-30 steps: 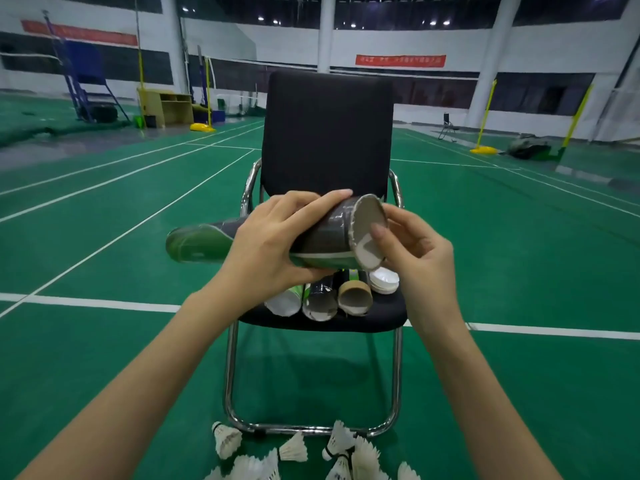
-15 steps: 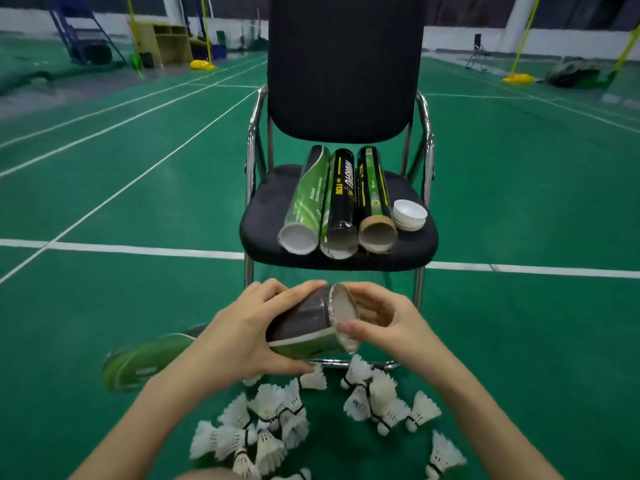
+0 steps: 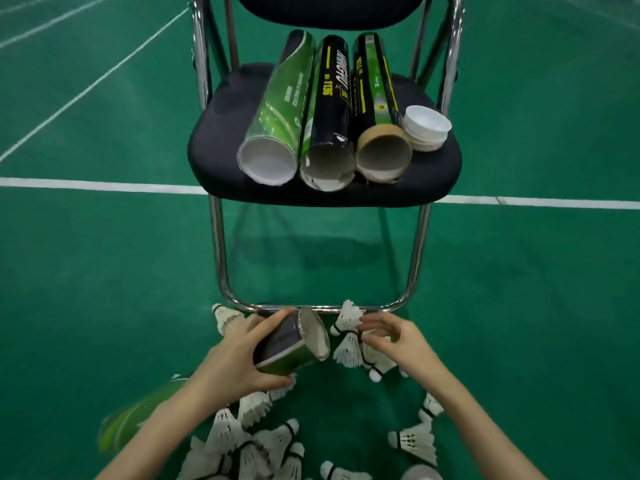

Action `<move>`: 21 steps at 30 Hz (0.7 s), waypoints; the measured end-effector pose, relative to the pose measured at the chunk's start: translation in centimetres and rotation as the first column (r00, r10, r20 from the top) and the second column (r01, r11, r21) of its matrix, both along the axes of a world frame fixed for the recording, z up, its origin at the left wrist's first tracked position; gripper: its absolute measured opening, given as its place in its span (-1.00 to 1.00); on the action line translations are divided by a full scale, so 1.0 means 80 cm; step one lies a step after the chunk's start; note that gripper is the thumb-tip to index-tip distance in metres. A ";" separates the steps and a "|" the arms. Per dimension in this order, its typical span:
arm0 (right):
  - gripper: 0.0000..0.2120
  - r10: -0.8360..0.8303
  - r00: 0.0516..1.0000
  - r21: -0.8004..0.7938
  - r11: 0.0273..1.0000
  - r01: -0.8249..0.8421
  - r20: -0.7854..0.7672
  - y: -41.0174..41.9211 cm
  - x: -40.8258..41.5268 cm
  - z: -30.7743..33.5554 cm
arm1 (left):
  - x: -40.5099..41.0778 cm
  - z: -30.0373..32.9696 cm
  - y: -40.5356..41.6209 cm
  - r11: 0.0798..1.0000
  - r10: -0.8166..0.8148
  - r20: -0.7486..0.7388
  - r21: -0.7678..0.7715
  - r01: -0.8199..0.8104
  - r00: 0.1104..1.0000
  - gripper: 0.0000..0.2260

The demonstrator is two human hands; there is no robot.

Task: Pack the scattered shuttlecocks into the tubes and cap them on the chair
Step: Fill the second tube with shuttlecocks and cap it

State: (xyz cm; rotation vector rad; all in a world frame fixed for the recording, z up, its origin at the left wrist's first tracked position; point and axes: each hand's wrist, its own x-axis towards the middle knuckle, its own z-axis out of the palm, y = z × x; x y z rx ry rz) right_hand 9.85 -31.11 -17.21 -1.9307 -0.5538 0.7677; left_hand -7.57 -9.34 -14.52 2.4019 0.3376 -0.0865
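Chair seat (image 3: 221, 133), black, padded: three open tubes lie side by side, mouths toward the camera, namely green tube (image 3: 277, 112), black tube (image 3: 330, 109), brown-rimmed tube (image 3: 375, 98). Stack of white caps (image 3: 426, 128) just right of them. Green floor (image 3: 104, 271): white shuttlecocks (image 3: 242, 441) scattered around the chair's front rail.

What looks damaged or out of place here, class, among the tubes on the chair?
The middle black tube on the chair has a ragged, torn rim at its open mouth, unlike the green tube beside it. Many shuttlecocks lie scattered on the floor.
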 end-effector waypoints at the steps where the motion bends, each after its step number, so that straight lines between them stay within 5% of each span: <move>1: -0.79 -0.023 1.000 -0.027 0.999 0.024 0.009 -0.001 0.005 -0.017 | 0.003 -0.010 -0.001 1.000 0.007 -0.005 0.022 -0.007 1.000 -0.17; 5: -0.81 -0.071 0.997 -0.130 0.989 0.075 0.040 0.005 0.013 -0.084 | 0.012 -0.047 -0.004 0.996 0.022 -0.065 0.091 -0.016 0.998 -0.15; 9: -0.68 0.056 0.972 -0.349 0.937 0.029 0.230 0.013 0.013 -0.145 | 0.015 -0.078 0.000 0.993 0.022 -0.084 0.117 -0.012 0.996 -0.15; 13: -0.59 0.265 0.768 -0.412 0.911 -0.002 0.584 0.025 0.009 -0.176 | 0.014 -0.098 0.005 0.988 0.003 -0.044 0.157 0.004 0.999 -0.11; 17: -0.67 0.399 0.540 -0.518 0.852 0.081 0.741 0.035 0.003 -0.188 | 0.012 -0.112 0.000 0.989 0.014 0.000 0.151 -0.013 1.000 -0.10; 21: -0.64 0.365 0.519 -0.509 0.845 0.163 0.773 0.037 -0.005 -0.192 | 0.010 -0.118 -0.004 0.979 0.012 -0.018 0.203 -0.008 1.000 -0.12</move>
